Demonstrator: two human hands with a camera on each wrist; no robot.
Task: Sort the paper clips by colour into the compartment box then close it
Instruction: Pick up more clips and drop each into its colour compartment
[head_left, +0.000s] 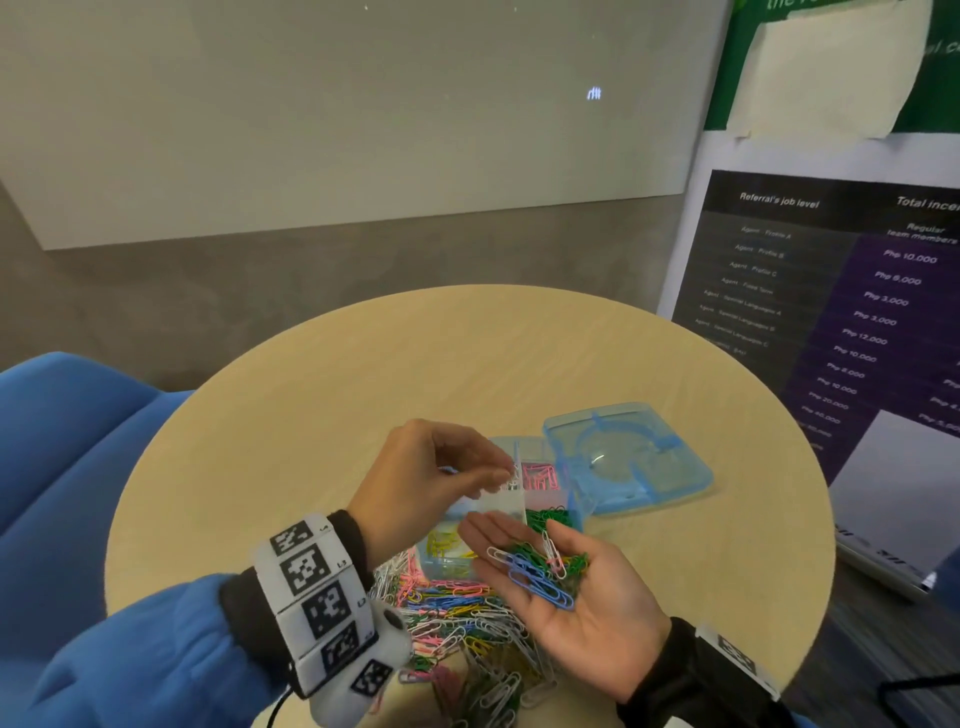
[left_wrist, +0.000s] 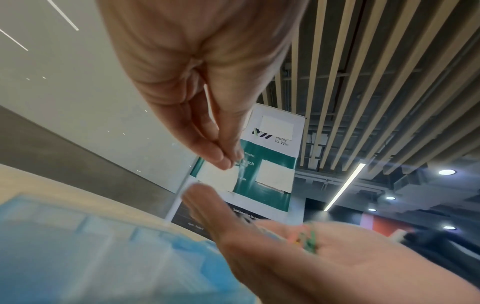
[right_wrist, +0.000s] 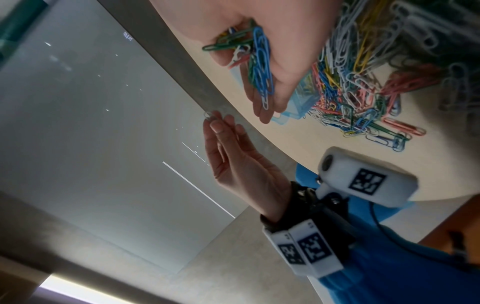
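Translucent blue plastic, the square compartment box (head_left: 566, 512) sits open on the round pale wooden tabletop (head_left: 363, 374), its hinged lid (head_left: 631, 457) lying flat beside it. One compartment holds pink paper clips (head_left: 540, 477), another green paper clips (head_left: 550, 515), another yellow paper clips (head_left: 441, 543). A loose multicoloured pile of paper clips (head_left: 467, 623) lies on the tabletop just in front of the box. The left hand (head_left: 423, 480) hovers over the box, its grip closed thumb-to-fingertip on a single white paper clip (head_left: 511, 480). The right hand (head_left: 576, 592) lies palm up with fingers nearly straight, cradling a small handful of blue, green and white clips (head_left: 535, 569).
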